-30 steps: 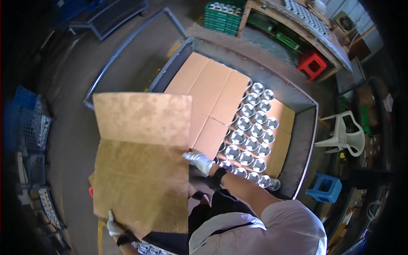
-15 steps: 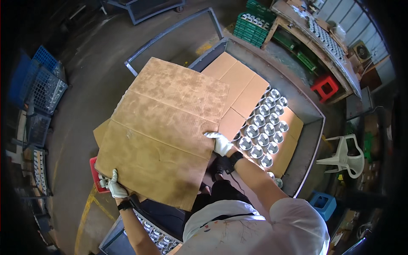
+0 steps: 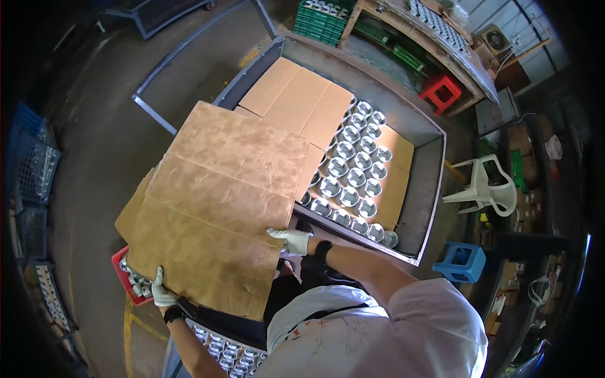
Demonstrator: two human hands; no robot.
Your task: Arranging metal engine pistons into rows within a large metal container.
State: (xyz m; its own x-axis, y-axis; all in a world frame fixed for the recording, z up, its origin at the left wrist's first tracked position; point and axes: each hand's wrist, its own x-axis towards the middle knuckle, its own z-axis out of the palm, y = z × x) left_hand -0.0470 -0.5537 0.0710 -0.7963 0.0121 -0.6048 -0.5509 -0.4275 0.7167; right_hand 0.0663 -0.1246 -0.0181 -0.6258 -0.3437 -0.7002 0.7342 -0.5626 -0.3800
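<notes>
A large brown cardboard sheet (image 3: 208, 214), stained and creased, spans the space between my two gloved hands. My left hand (image 3: 164, 294) grips its near left corner, thumb on top. My right hand (image 3: 292, 241) holds its right edge, thumb on top and the other fingers mostly hidden. Beyond the sheet stands a grey metal cart (image 3: 435, 183). Rows of shiny metal pistons (image 3: 356, 177) stand inside it on cardboard. Another cardboard sheet (image 3: 299, 97) covers the cart's far left part. The held sheet overlaps that one in view; whether they touch I cannot tell.
A red bin (image 3: 121, 275) of metal parts stands by my left hand. More pistons (image 3: 233, 353) sit in a container at my near left. To the right are a blue stool (image 3: 463, 261) and a white chair (image 3: 485, 188). Green crates (image 3: 317, 25) and a workbench (image 3: 409, 31) stand far off.
My hands have shifted the held sheet left and nearer relative to the cart, baring more pistons and more of the cardboard inside. The whole view has also turned.
</notes>
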